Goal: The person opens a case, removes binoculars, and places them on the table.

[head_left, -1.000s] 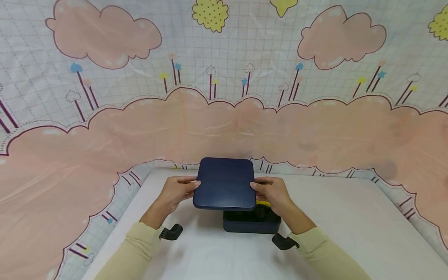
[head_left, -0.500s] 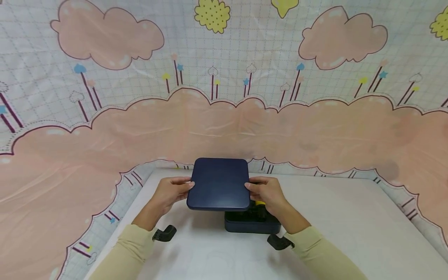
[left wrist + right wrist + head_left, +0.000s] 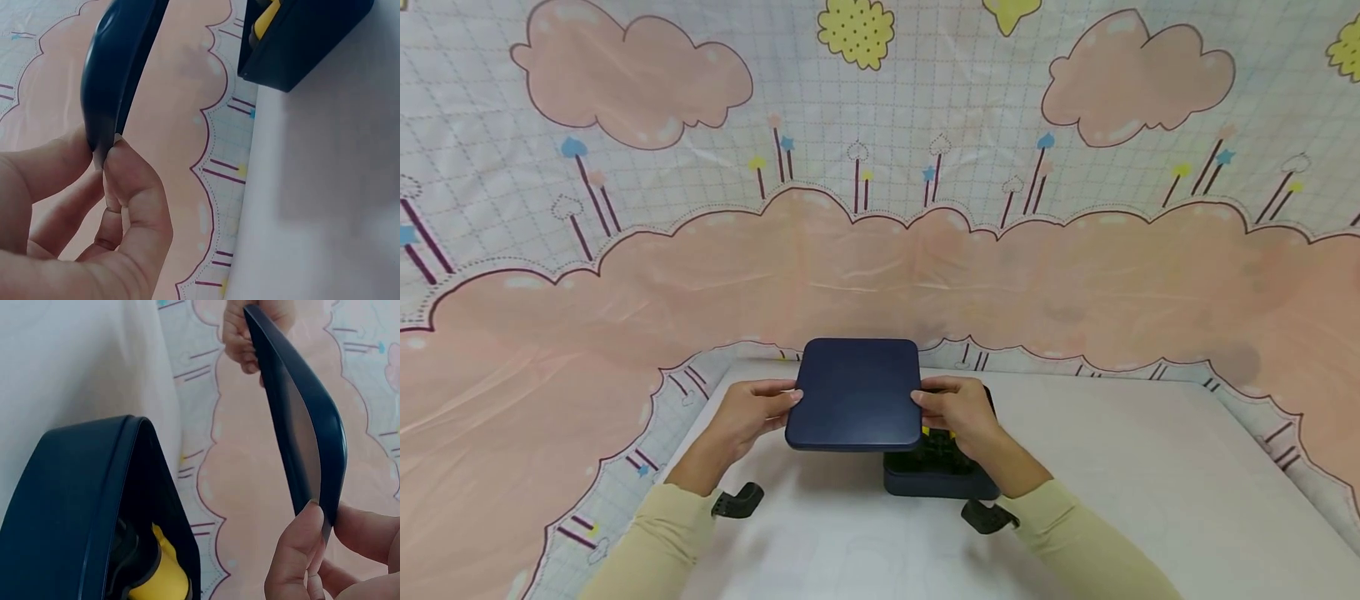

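A dark blue, rounded-square lid [image 3: 856, 393] is held level above the table between both hands. My left hand [image 3: 747, 415] pinches its left edge between thumb and fingers, as the left wrist view also shows. The right edge is pinched by my right hand [image 3: 962, 412]. Below and to the right stands an open dark blue box [image 3: 936, 485], partly covered by the lid and the right hand. Inside the box lies a yellow and black object [image 3: 159, 569], whose kind I cannot tell. The lid is apart from the box.
The box stands on a white table [image 3: 1120, 467]. Behind it hangs a cloth [image 3: 1060, 275] printed with clouds, which also drops beside the table's left edge. Black wrist mounts [image 3: 739, 500] hang below the forearms.
Both hands have carried the lid a little to the left, uncovering more of the box's inside. The box has stayed in place on the table.
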### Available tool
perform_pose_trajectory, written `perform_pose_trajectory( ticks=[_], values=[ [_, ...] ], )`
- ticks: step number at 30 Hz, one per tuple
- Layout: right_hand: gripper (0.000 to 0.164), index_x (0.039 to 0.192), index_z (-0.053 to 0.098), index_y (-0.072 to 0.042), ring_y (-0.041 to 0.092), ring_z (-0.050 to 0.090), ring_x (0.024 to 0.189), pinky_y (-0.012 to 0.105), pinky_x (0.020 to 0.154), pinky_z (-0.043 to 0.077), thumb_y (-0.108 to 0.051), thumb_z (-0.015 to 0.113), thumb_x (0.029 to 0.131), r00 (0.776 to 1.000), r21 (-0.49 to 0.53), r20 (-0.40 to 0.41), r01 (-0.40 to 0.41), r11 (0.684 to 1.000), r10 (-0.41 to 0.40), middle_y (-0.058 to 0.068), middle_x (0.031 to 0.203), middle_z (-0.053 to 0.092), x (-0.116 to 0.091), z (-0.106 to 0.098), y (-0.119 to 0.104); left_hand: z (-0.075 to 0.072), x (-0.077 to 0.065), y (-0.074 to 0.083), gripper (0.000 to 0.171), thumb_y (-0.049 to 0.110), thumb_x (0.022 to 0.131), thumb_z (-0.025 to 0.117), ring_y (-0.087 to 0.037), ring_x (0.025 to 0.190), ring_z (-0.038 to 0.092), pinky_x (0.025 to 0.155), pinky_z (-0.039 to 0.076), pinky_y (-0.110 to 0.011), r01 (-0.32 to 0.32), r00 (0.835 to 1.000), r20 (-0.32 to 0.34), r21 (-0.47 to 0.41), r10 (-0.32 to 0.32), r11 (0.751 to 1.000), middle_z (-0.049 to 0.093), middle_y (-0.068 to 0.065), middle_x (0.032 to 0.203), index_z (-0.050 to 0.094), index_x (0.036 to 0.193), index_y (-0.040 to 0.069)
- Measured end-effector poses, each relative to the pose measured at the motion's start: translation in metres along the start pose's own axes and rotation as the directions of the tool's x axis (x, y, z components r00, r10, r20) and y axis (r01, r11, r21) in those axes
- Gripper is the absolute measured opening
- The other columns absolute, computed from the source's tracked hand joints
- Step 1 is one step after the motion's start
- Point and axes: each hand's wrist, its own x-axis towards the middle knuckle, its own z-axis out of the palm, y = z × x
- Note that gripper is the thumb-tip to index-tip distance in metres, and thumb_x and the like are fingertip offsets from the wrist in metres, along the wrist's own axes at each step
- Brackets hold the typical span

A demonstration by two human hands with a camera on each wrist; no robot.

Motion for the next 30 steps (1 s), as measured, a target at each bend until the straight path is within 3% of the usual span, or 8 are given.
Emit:
perform_pose_trajectory(
  ticks=[12,30],
  values=[
    [0.034,0.125,0.071,0.004,0.014,0.073,0.069,0.025,0.066,0.063,-0.005,0.077,0.093,1.000,0.033,0.020,-0.009,0.999,0.008,0.014,0.096,0.078,-0.003,0.017,-0.002,-0.020,-0.001,-0.005,0.050,0.013,0.098,0.074,-0.008,0.082,0.069,0.075,0.060,-0.021,0.006,1.000,0.029,-0.029,-0.005,1.000,0.074,0.006,0.094,0.060,0.142,-0.006],
    [0.035,0.128,0.071,0.001,0.017,0.077,0.074,0.031,0.073,0.065,-0.002,0.075,0.094,0.997,0.051,0.078,-0.008,0.999,0.004,0.016,0.101,0.079,-0.003,0.033,0.000,-0.040,-0.008,-0.006,0.054,0.014,0.099,0.072,-0.009,0.085,0.068,0.076,0.060,-0.021,-0.002,0.998,0.055,0.022,0.001,1.000,0.071,0.003,0.101,0.055,0.146,-0.008]
  ],
)
